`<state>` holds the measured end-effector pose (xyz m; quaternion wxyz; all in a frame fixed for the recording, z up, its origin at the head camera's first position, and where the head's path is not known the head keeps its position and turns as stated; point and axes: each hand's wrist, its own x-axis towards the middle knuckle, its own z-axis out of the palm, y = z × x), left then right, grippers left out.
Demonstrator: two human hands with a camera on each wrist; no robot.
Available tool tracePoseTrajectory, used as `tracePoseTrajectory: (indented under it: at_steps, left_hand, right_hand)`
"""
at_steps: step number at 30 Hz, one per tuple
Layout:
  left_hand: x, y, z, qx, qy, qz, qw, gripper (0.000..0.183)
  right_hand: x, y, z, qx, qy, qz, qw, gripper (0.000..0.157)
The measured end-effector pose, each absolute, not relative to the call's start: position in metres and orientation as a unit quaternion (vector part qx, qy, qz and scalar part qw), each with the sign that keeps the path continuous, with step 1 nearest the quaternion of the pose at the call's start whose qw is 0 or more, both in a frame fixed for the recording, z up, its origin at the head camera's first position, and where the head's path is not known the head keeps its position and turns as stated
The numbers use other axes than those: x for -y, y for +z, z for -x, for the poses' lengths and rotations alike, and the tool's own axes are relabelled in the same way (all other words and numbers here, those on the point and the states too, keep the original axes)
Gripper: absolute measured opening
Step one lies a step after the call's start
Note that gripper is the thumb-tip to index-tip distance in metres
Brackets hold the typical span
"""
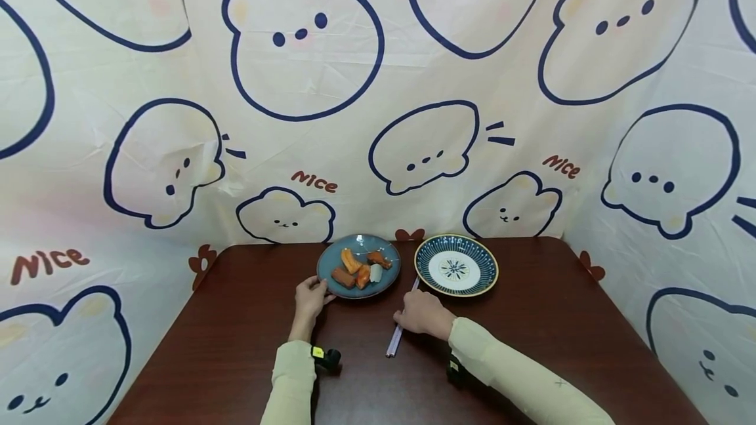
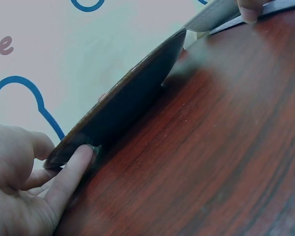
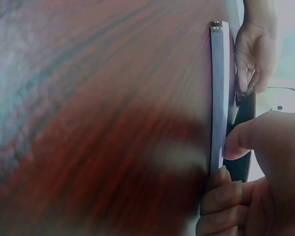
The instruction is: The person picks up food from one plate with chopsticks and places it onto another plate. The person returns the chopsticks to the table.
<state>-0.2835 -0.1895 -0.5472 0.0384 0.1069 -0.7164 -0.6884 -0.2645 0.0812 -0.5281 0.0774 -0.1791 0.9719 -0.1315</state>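
My left hand (image 1: 310, 297) grips the near-left rim of a blue-grey plate (image 1: 329, 260), one digit pressed under its edge in the left wrist view. Several food pieces lie on it: a brown block (image 1: 343, 277), a yellow-orange piece (image 1: 351, 261), an orange-red piece (image 1: 363, 276), a drumstick-like piece (image 1: 378, 258) and a white piece (image 1: 376, 273). Between the plates, my right hand (image 1: 424, 315) holds a pair of pale lilac chopsticks (image 3: 218, 93), thumb on one side and fingers curled on the other. Their far ends reach close to a blue-patterned plate (image 1: 456, 271).
Both plates stand near the back edge of the dark brown wooden table (image 1: 248, 340). Behind and beside it hangs a pale cloth (image 1: 354, 149) printed with bear outlines. A black wrist device (image 1: 327, 357) sits on the left forearm.
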Motion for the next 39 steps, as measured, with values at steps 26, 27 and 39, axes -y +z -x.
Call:
tracePoseTrajectory:
  at_steps: [26,27,39]
  left_hand:
    - [0.189,-0.547,0.285,0.715,-0.689,-0.115,0.035,0.042]
    - [0.189,-0.547,0.285,0.715,-0.689,-0.114,0.035,0.042]
    - [0.189,-0.549,0.285,0.714,-0.69,-0.112,0.038,0.044]
  right_hand:
    - [-0.091,-0.524,0.262,-0.967,-0.176,0.159,0.089,0.042]
    - [-0.091,-0.524,0.262,-0.967,-0.176,0.159,0.089,0.043]
    - [-0.093,-0.521,0.264,-0.969,-0.17,0.14,0.114,0.044]
